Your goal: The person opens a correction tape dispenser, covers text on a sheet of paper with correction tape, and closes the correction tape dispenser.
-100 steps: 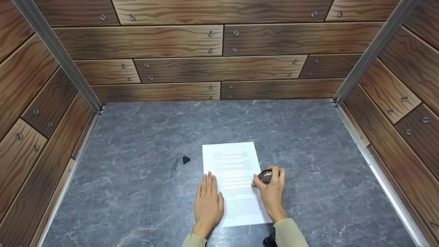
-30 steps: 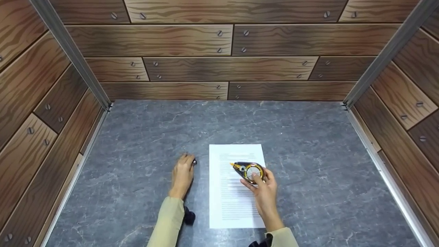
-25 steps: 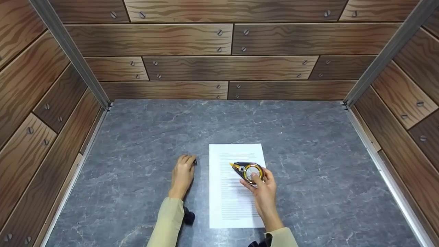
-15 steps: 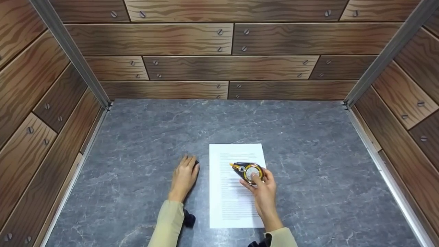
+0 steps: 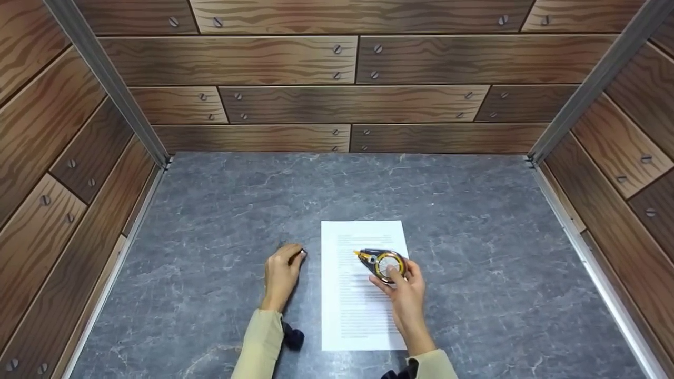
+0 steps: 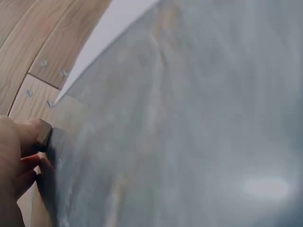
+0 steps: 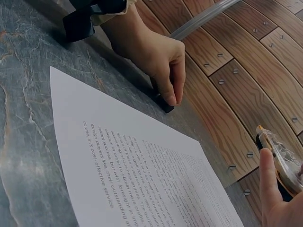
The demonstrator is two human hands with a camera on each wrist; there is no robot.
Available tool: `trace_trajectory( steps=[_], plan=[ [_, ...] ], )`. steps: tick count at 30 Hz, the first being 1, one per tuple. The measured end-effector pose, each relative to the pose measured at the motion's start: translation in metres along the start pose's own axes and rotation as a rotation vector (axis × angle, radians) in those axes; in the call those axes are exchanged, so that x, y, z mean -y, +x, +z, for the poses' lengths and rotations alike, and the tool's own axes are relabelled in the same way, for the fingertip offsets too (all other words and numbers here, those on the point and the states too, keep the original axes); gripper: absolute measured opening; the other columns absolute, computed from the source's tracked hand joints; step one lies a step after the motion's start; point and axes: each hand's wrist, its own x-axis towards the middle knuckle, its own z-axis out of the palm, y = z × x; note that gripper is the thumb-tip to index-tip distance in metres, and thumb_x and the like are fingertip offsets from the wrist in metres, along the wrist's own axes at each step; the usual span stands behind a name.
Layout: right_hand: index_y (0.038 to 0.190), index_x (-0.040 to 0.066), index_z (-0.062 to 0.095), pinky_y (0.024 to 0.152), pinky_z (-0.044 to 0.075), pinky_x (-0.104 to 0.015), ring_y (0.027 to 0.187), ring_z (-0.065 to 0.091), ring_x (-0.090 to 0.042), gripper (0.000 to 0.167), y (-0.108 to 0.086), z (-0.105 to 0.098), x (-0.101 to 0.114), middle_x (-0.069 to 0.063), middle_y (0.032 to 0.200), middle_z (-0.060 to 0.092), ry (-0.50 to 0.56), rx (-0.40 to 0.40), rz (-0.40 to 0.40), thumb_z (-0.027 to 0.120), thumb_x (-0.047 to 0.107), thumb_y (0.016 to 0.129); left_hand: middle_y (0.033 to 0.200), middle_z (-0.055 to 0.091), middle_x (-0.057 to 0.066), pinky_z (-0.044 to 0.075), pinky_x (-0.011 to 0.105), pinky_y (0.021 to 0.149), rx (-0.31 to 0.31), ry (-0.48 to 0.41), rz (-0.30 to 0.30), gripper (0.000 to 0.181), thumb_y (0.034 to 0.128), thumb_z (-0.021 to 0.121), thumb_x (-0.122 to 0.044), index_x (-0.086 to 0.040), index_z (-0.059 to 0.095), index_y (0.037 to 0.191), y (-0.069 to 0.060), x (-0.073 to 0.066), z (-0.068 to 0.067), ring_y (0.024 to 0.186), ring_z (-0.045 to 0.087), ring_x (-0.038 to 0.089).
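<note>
In the head view my left hand (image 5: 280, 271) is left of the paper, thumb and fingertips pinching a small dark cap (image 7: 164, 104) at the tabletop. The left wrist view shows the same dark cap (image 6: 44, 135) between thumb and fingers. With my right hand (image 5: 409, 295) I hold a correction tape (image 5: 388, 261) over the sheet, thumb on its round side. Its orange tip points left and is uncovered. The printed paper (image 5: 330, 295) lies flat beneath it.
The grey marbled tabletop (image 5: 210, 221) is bounded by wood-patterned walls (image 5: 284, 104) at the back and both sides. Metal posts (image 5: 113, 87) stand at the back corners. A black wrist strap piece (image 5: 293, 337) hangs by the left sleeve.
My left hand has left the paper and taken hold of the cap, which lay alone on the table. The right hand has moved the correction tape from the sheet's right edge to above its middle.
</note>
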Motion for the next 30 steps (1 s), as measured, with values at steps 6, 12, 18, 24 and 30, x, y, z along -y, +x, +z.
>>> trace_trajectory(
  steps=[6,12,18,24,30],
  plan=[
    [0.133,-0.008,0.036,0.089,0.056,-0.048,0.108,0.059,-0.033,0.037,-0.004,0.001,0.001,-0.026,0.131,0.038,0.03,0.025,0.005,0.051,-0.003,0.099,0.095,0.074,0.005,0.057,0.026,0.072,0.014,-0.274,-0.387,0.02,0.08,0.081,-0.003,-0.002,0.078,0.1,0.007,-0.018,-0.005,0.083,0.07,0.015],
    [0.131,-0.009,0.037,0.089,0.055,-0.05,0.106,0.059,-0.034,0.034,-0.015,0.006,0.009,-0.026,0.129,0.039,0.083,0.029,0.004,0.05,-0.004,0.099,0.096,0.069,0.019,0.058,0.035,0.084,-0.003,-0.98,-0.596,0.026,0.0859,0.07,0.008,0.019,0.064,0.109,0.029,-0.075,-0.018,0.088,0.07,0.026],
    [0.127,-0.01,0.036,0.088,0.055,-0.049,0.105,0.059,-0.033,0.032,-0.032,0.015,0.021,-0.024,0.127,0.038,0.123,0.009,0.003,0.048,-0.004,0.098,0.097,0.068,0.017,0.057,0.04,0.087,0.042,-1.185,-0.524,0.018,0.086,0.065,0.013,0.018,0.064,0.103,0.037,-0.132,-0.027,0.086,0.068,0.021],
    [0.124,-0.007,0.035,0.089,0.054,-0.051,0.103,0.059,-0.032,0.027,-0.049,0.024,0.025,-0.024,0.124,0.039,0.197,-0.006,-0.001,0.044,-0.003,0.099,0.095,0.069,0.015,0.057,0.038,0.086,0.074,-1.12,-0.495,0.022,0.0842,0.069,0.009,0.018,0.065,0.104,0.027,-0.156,-0.021,0.082,0.068,0.019],
    [0.122,-0.006,0.034,0.094,0.051,-0.052,0.104,0.061,-0.03,0.024,-0.058,0.031,0.02,-0.024,0.126,0.039,0.262,-0.038,0.012,0.043,-0.002,0.1,0.096,0.068,0.015,0.058,0.033,0.081,0.108,-1.104,-0.508,0.024,0.0852,0.071,0.006,0.017,0.066,0.106,0.015,-0.165,-0.013,0.08,0.064,0.015]
  ],
)
